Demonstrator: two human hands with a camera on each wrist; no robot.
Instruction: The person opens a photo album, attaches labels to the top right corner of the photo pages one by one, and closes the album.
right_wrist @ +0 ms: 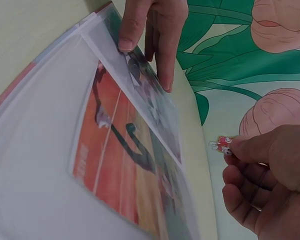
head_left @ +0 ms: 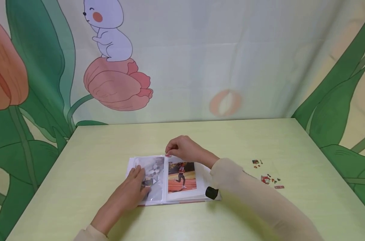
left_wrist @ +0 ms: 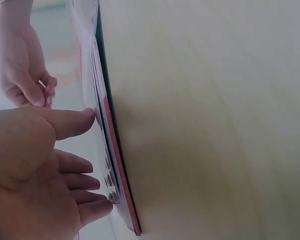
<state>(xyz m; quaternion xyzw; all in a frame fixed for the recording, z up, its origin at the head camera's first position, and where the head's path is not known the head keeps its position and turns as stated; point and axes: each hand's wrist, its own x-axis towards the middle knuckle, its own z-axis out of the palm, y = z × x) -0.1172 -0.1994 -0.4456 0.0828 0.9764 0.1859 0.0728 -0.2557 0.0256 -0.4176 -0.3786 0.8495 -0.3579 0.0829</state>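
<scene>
A photo album [head_left: 203,177] lies spread on the table. Its right page carries a picture of a runner [head_left: 181,177] on a red track; a greyish photo [head_left: 155,167] under clear film fills the left page. My left hand [head_left: 129,188] rests on that left page with its fingers extended, as the left wrist view [left_wrist: 35,175] also shows. Above the top of the album near the spine, my right hand [head_left: 184,149] pinches a small red sticker [right_wrist: 222,144] between thumb and index finger. In the right wrist view the sticker stands apart from the page.
Several small colourful stickers [head_left: 265,179] lie on the table [head_left: 110,144] to the right of the album, partly behind the right forearm. A curtain [head_left: 185,67] printed with tulips and a white animal hangs behind the table.
</scene>
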